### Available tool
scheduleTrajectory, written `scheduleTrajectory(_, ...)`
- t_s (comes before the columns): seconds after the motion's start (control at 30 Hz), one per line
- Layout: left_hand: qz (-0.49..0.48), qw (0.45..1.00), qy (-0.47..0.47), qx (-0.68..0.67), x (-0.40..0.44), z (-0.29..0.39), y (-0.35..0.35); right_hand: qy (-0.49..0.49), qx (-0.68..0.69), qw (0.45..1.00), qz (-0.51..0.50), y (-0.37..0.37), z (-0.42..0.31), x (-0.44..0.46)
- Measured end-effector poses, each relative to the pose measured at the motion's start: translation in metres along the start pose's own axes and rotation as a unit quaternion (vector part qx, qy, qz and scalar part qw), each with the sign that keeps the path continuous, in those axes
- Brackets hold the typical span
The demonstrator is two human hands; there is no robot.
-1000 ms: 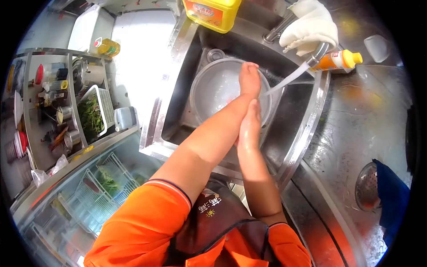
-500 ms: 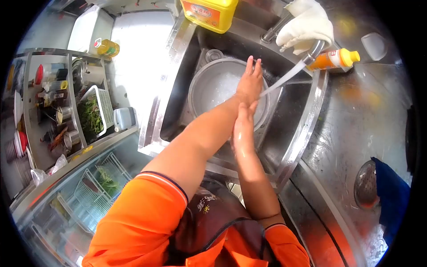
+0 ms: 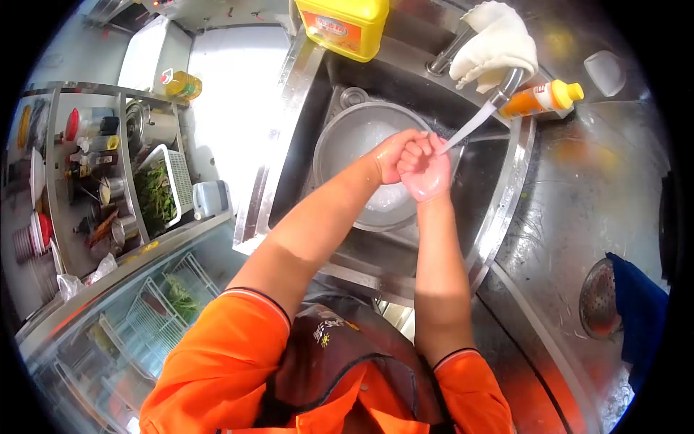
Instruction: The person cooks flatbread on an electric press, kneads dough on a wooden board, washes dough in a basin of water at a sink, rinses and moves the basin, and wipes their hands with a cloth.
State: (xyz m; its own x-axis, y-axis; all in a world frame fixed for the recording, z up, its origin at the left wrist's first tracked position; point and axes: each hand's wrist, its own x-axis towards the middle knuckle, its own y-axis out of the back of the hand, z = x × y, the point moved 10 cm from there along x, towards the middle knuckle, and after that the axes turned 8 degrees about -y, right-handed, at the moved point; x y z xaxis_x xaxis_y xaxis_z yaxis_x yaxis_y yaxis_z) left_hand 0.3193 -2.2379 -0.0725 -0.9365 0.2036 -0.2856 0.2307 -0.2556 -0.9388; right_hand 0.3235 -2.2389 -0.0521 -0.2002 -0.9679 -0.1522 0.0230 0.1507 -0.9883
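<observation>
Both my hands are wet and meet over a grey basin (image 3: pixel 329 148) that stands in a steel sink (image 3: pixel 522 155). My left hand (image 3: pixel 390 157) is closed against the fingers of my right hand (image 3: pixel 428 177). The right palm faces up, with its fingers curled in against the left hand. Water runs from the faucet (image 3: pixel 510 85) in a stream (image 3: pixel 470 126) onto the right hand. Foamy water (image 3: pixel 383 199) lies in the basin below. A pale cloth (image 3: pixel 495 43) hangs over the faucet's neck.
A yellow jug (image 3: pixel 347 29) stands at the sink's back edge. An orange bottle with a yellow cap (image 3: pixel 542 100) lies right of the faucet. On the right counter are a perforated metal strainer (image 3: pixel 598 300) and a blue cloth (image 3: pixel 640 311). Shelves with a basket of greens (image 3: pixel 155 195) stand left.
My right hand has slid from my left wrist up to the left hand. The left hand has drawn back from its outstretched pose, and its fingers have closed. The stream now hits the right hand.
</observation>
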Motion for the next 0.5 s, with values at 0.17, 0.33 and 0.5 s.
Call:
scheduleTrajectory(0.17, 0.203, 0.965, -0.157, -0.054, -0.005, -0.019, 0.026, 0.15, -0.417, 0.831, 0.337, 0.031, -0.039, -0.021)
scheduleTrajectory(0.33, 0.302, 0.922, -0.241, 0.019, -0.025, -0.021, 0.02, 0.137, -0.596, 0.622, 0.489, 0.03, -0.054, -0.034)
scheduleTrajectory(0.5, 0.336, 0.778, -0.287, 0.447, -0.032, 0.014, 0.001, 0.068, -0.932, 0.205, 0.291, -0.028, -0.039, -0.005)
